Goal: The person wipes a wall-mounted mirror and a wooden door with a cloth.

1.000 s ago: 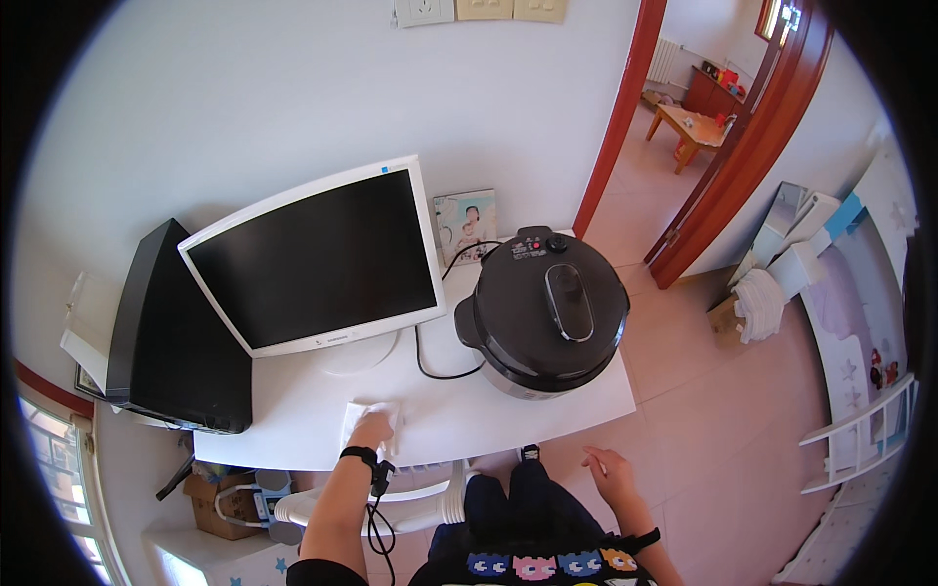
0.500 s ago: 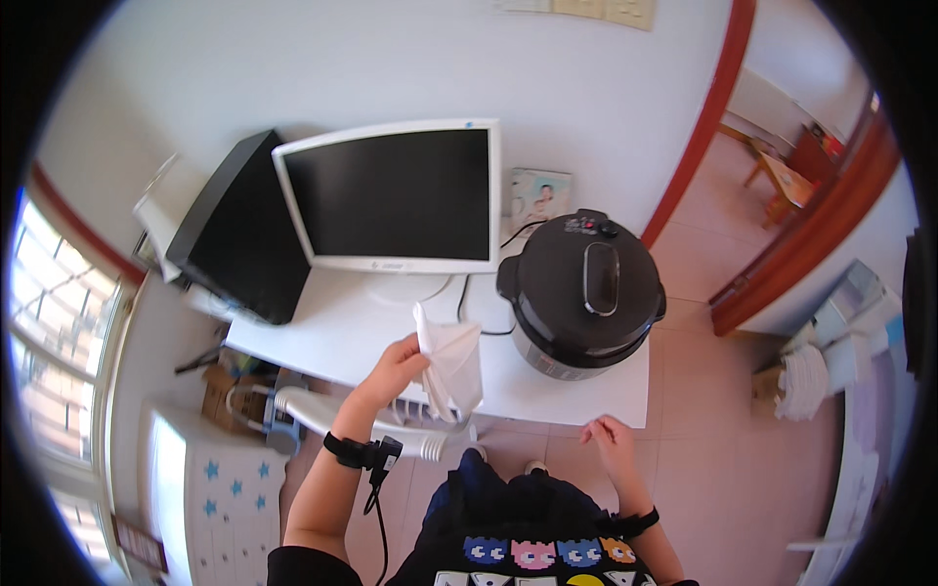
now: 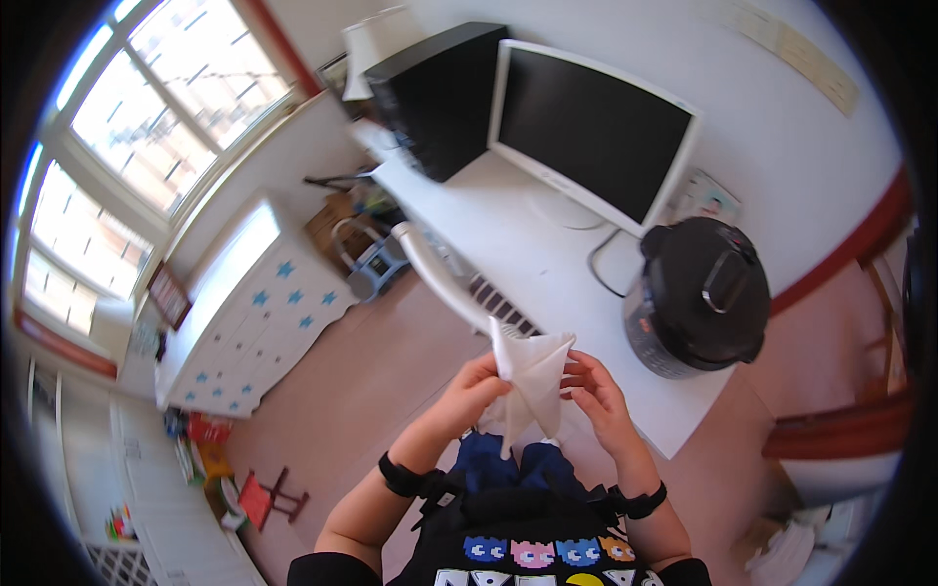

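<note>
A folded white cloth [image 3: 535,376] hangs in front of my body, its corners pointing up and down. My left hand [image 3: 475,391] is closed on its left side, thumb in front. At the cloth's right edge is my right hand [image 3: 598,396], fingers apart and curved, the fingertips at or just touching the fabric; a firm hold does not show. Beyond the hands stands a white desk [image 3: 469,230] with a black electric pressure cooker [image 3: 705,293] at its right end, lid on.
A white-framed monitor [image 3: 591,127] and a black computer tower [image 3: 445,93] stand on the desk. A white chair [image 3: 440,273] is tucked at its front. Left are a white chest of drawers [image 3: 254,313] with blue stars, a window [image 3: 166,117] and a small red folding stool [image 3: 259,498].
My view has swung to the left. My right hand has come up from beside the desk to the cloth's edge, while my left hand still holds the cloth, now closer to my body.
</note>
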Available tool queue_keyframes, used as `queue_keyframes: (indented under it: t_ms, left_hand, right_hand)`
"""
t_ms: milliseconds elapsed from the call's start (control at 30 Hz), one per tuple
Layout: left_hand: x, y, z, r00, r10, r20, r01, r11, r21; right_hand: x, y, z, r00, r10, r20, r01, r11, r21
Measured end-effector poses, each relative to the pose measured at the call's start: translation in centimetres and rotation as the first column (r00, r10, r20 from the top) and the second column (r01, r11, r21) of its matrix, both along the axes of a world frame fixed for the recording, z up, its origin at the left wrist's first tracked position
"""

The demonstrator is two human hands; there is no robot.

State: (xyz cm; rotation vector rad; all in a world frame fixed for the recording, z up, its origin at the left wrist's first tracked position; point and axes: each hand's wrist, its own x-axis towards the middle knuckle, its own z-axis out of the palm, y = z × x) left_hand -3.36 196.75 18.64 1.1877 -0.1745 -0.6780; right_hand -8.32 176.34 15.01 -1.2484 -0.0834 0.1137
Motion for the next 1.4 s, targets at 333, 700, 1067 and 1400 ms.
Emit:
queue_keyframes:
  t_ms: [333,700,1067,1400]
  left_hand:
    - [-12.8,13.0,-0.9,0.8,0.036,0.599,-0.326,0.865,0.382]
    - [-32.1,33.5,-4.3,0.391,0.838,0.381,-0.92,0.371,0.128]
    - [-45.0,43.9,-2.2,0.016,0.985,0.17,-0.997,0.029,-0.072]
    - [-48.0,45.8,-4.5,0.182,0.584,0.791,-0.897,-0.23,0.376]
  right_hand:
    - [-3.5,16.9,-2.1,0.828,0.498,-0.258,-0.479,0.867,0.136]
    - [-15.7,41.3,-1.5,0.601,0.792,-0.108,-0.792,0.571,-0.215]
    - [-20.2,53.4,2.7,0.532,0.843,0.083,-0.811,0.535,-0.237]
    - [-22.7,59.6,1.3,0.469,0.879,-0.084,-0.882,0.471,0.002]
